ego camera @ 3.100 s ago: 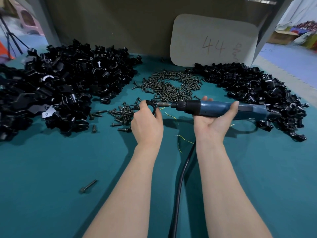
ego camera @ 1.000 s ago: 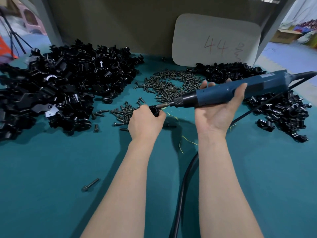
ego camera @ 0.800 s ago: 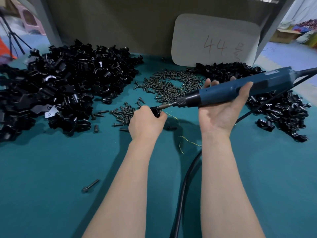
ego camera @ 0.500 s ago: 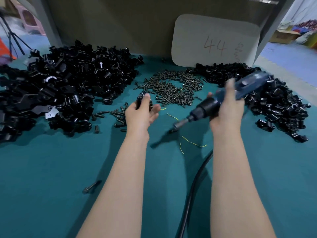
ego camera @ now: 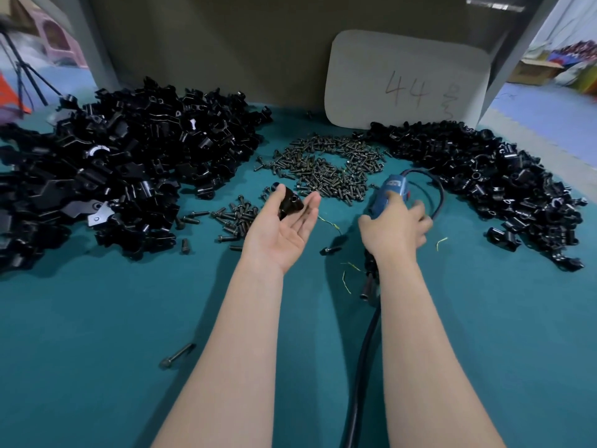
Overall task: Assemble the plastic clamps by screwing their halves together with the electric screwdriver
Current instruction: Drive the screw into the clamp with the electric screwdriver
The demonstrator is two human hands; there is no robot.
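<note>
Blue screwdriver — midsection under right hand

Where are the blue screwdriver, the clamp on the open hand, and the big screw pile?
screwdriver (ego camera: pixel 392 190), head view, on its blue body.
clamp (ego camera: pixel 288 203), head view, on its black middle.
screw pile (ego camera: pixel 326 171), head view, on the heap's centre.

Lit dimly but evenly from overhead; threw soft shadows onto the teal tabletop. Smeared the right hand and electric screwdriver with motion blur. Bowed straight lines at the edges; brightened with daylight far right.
</note>
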